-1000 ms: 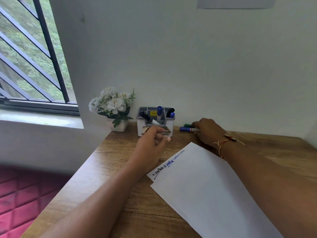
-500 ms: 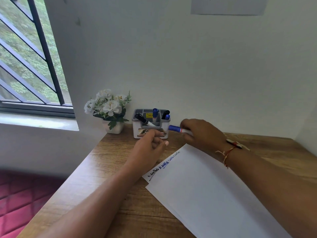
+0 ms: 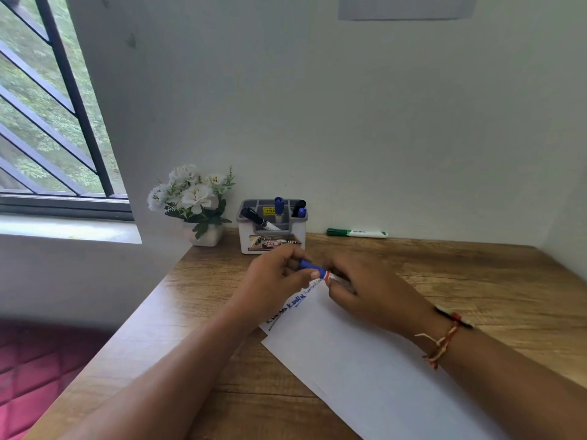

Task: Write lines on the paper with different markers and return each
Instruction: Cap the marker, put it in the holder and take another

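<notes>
A blue-capped marker (image 3: 313, 268), a green marker (image 3: 355, 232), white paper (image 3: 365, 360), a grey-rimmed white holder (image 3: 272, 231), white flowers (image 3: 190, 192), brown wood-grain surface (image 3: 476, 281).

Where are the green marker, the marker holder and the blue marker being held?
green marker (image 3: 355, 232), head view, middle of its barrel.
marker holder (image 3: 246, 234), head view, front wall at the left.
blue marker (image 3: 313, 267), head view, blue cap between the hands.

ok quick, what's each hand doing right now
Left hand: closed on the blue cap end of the blue marker.
Right hand: closed on the same marker's white barrel.
</notes>
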The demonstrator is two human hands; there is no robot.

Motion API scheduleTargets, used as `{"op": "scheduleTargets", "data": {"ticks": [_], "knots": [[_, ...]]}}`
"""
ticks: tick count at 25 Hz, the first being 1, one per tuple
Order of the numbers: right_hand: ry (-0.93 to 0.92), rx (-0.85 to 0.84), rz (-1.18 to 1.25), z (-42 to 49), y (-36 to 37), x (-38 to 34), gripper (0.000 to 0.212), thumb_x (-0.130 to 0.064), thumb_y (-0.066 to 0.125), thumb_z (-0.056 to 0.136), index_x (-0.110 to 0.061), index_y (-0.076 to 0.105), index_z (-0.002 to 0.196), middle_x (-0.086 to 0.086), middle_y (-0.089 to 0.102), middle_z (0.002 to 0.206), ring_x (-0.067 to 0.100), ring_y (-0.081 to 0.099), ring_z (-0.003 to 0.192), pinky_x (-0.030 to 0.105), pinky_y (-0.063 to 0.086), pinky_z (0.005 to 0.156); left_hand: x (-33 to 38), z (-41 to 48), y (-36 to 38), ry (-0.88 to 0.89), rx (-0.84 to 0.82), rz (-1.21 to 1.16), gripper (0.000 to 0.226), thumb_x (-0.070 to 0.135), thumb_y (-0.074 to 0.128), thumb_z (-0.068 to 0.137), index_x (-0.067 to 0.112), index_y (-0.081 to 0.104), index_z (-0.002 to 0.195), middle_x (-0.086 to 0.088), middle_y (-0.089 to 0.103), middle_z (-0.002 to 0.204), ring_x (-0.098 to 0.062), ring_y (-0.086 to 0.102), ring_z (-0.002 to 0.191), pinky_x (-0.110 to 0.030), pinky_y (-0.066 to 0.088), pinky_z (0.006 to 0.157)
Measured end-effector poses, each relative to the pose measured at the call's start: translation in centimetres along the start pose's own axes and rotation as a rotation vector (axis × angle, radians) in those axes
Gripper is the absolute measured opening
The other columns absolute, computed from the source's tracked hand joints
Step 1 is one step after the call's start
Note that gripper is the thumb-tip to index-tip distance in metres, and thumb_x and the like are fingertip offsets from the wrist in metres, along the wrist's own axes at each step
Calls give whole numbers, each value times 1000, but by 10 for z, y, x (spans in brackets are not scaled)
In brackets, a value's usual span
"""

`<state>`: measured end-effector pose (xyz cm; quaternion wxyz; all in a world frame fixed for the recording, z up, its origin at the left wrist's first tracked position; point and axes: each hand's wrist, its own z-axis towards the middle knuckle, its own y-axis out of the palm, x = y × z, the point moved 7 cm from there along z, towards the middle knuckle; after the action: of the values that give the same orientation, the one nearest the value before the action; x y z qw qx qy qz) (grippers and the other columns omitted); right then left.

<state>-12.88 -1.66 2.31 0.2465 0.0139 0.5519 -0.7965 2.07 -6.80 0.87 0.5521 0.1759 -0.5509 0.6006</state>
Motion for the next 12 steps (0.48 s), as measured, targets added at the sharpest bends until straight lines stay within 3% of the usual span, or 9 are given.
{"op": "scheduleTargets", "data": {"ticks": [2, 4, 8, 12], "knots": [[-64, 15, 5, -1, 5, -5, 21, -38, 50, 99, -29, 62, 114, -11, 62, 94, 8, 54, 82, 27, 42, 65, 1, -1, 3, -2, -38, -52, 16, 27, 77, 85, 18, 68, 95, -3, 75, 84, -19, 72, 77, -35, 62, 74], [-102, 9, -9, 0, 8, -8, 30, -42, 44, 101, -26, 65, 115, -3, 65, 98, 13, 57, 85, 35, 48, 71, 1, -3, 7, -21, -70, -82, 20, 30, 76, 85, 13, 68, 94, -6, 76, 84, -21, 74, 76, -39, 63, 76], [-104, 26, 70, 2, 10, -11, 30, -35, 46, 100, -21, 67, 117, -3, 71, 103, 15, 61, 89, 35, 48, 74, 1, -2, 7, -12, -73, -79, 27, 34, 70, 88, 9, 67, 94, -9, 76, 84, -23, 74, 73, -41, 63, 74], [-106, 55, 55, 1, 7, -12, 28, -37, 44, 100, -25, 68, 109, -6, 71, 96, 12, 61, 86, 34, 47, 71, 0, -2, 7, -15, -63, -66, 24, 34, 65, 94, 10, 66, 91, -8, 74, 79, -19, 73, 69, -38, 62, 71]]}}
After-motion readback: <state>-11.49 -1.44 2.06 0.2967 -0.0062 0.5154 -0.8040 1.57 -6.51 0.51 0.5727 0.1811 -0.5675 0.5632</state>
